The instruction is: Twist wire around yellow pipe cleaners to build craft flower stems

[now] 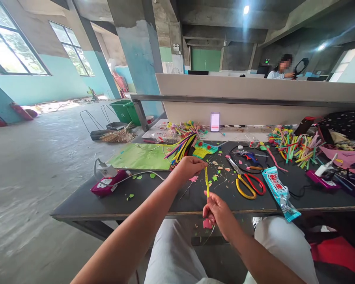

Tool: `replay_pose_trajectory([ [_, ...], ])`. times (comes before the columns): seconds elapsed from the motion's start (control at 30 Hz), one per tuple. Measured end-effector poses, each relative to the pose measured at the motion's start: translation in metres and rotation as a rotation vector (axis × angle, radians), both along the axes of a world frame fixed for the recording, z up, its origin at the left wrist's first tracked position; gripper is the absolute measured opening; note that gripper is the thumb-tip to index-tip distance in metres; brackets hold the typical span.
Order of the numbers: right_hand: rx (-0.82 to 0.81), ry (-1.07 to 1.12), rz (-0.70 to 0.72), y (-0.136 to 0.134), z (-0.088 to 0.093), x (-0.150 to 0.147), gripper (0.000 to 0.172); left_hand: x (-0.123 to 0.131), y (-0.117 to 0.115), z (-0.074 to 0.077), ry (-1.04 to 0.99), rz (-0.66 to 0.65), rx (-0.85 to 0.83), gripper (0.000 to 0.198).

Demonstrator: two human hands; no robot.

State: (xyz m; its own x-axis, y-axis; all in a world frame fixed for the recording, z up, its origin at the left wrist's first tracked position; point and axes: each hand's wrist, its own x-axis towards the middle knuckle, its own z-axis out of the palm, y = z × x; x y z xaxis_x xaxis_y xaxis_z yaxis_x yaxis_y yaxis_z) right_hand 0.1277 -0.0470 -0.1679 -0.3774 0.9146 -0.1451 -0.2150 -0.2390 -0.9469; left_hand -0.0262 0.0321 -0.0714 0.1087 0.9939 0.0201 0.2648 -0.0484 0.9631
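Between my two hands runs a short yellow pipe cleaner (207, 182), upright and seemingly twisted. My left hand (191, 167) pinches its upper end over the dark table. Lower down, near the table's front edge, my right hand (217, 211) has closed fingers around the bottom end. Small green and pink paper scraps (214, 178) lie just behind the pipe cleaner. Beyond my left hand rests a bundle of dark and coloured pipe cleaners (185, 149), beside a yellow and teal piece (205, 149) with red bits.
Scissors (246, 185) with yellow and red handles lie to the right, beside a blue wrapper (279, 191) and a blue glue gun (253, 159). A green sheet (139, 157) and a purple power strip (109, 184) are at left. A phone (215, 122) stands at the back.
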Motion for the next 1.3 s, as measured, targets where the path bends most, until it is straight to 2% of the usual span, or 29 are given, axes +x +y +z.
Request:
replay_pose_trajectory([
  [0.13, 0.022, -0.054, 0.005, 0.002, -0.001, 0.002, 0.045, -0.002, 0.001, 0.002, -0.103, -0.041, -0.13, 0.036],
  [0.33, -0.009, 0.005, 0.036, 0.0, -0.003, 0.002, 0.04, -0.004, 0.0, 0.009, -0.179, -0.091, -0.162, 0.039],
  [0.43, -0.079, 0.102, -0.006, -0.002, 0.002, 0.003, 0.039, -0.003, -0.014, 0.006, -0.44, -0.003, -0.032, 0.047],
  [0.53, -0.104, 0.171, -0.05, -0.004, 0.008, 0.005, 0.038, 0.003, -0.036, -0.01, -0.643, 0.121, 0.051, 0.058],
  [0.6, -0.081, 0.203, -0.062, -0.006, 0.009, 0.005, 0.038, 0.011, -0.053, -0.025, -0.618, 0.07, -0.028, 0.064],
  [0.7, -0.014, 0.239, -0.045, -0.01, 0.003, 0.0, 0.04, 0.026, -0.07, -0.045, -0.513, -0.112, -0.187, 0.058],
  [0.77, 0.025, 0.246, -0.013, -0.013, -0.004, -0.005, 0.042, 0.035, -0.076, -0.051, -0.448, -0.133, -0.257, 0.053],
  [0.9, 0.072, 0.202, 0.011, -0.018, -0.012, -0.009, 0.04, 0.044, -0.076, -0.052, -0.367, -0.064, -0.299, 0.044],
  [1.0, 0.091, 0.089, 0.019, -0.021, -0.008, -0.005, 0.04, 0.045, -0.074, -0.054, -0.263, -0.111, -0.279, 0.041],
  [1.07, 0.106, 0.015, 0.045, -0.023, -0.003, -0.001, 0.04, 0.045, -0.072, -0.057, -0.212, -0.087, -0.255, 0.039],
  [1.23, 0.107, -0.081, 0.135, -0.02, 0.003, 0.024, 0.037, 0.042, -0.076, -0.061, -0.312, -0.023, -0.213, 0.029],
  [1.3, 0.106, -0.216, 0.083, -0.015, 0.004, 0.042, 0.034, 0.04, -0.079, -0.059, -0.363, -0.004, -0.178, 0.026],
])
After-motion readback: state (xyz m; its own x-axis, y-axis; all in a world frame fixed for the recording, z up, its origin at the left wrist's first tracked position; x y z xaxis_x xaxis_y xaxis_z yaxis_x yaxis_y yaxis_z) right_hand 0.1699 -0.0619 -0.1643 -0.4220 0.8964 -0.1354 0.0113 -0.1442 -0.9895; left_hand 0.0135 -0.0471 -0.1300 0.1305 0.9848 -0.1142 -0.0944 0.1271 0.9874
